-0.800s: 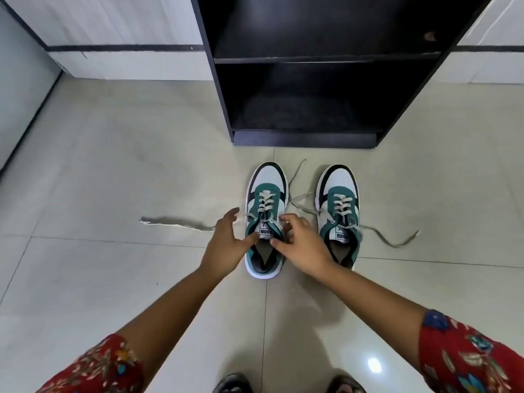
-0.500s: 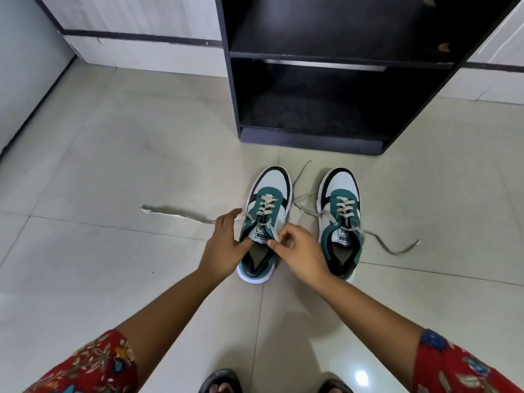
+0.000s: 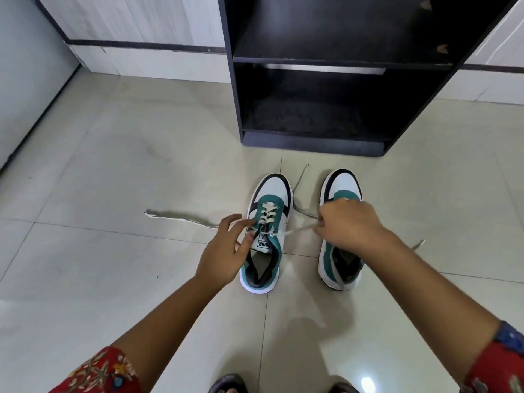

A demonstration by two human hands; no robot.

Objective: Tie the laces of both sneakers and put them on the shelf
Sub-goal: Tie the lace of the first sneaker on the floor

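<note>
Two white, teal and black sneakers stand side by side on the tile floor, toes toward a black shelf unit (image 3: 312, 144). At the left sneaker (image 3: 272, 188), my right hand (image 3: 348, 225) pinches its right lace (image 3: 295, 229) and holds it taut out to the right, above the right sneaker (image 3: 343, 181). My left hand (image 3: 222, 253) rests at the left sneaker's tongue with fingers spread, the thumb touching the collar. That sneaker's other lace (image 3: 175, 217) lies flat on the floor to the left, reaching my fingers. Loose lace ends (image 3: 418, 245) of the right sneaker trail on the floor.
The shelf unit has two dark open compartments with nothing visible in them. A wall with a dark stripe (image 3: 141, 46) runs behind it, and another wall (image 3: 25, 80) is at the left. My sandalled feet (image 3: 226, 384) show at the bottom edge.
My right hand left the tongue and drew the left sneaker's right lace out to the right, over the right sneaker. My left hand opened its fingers at the tongue.
</note>
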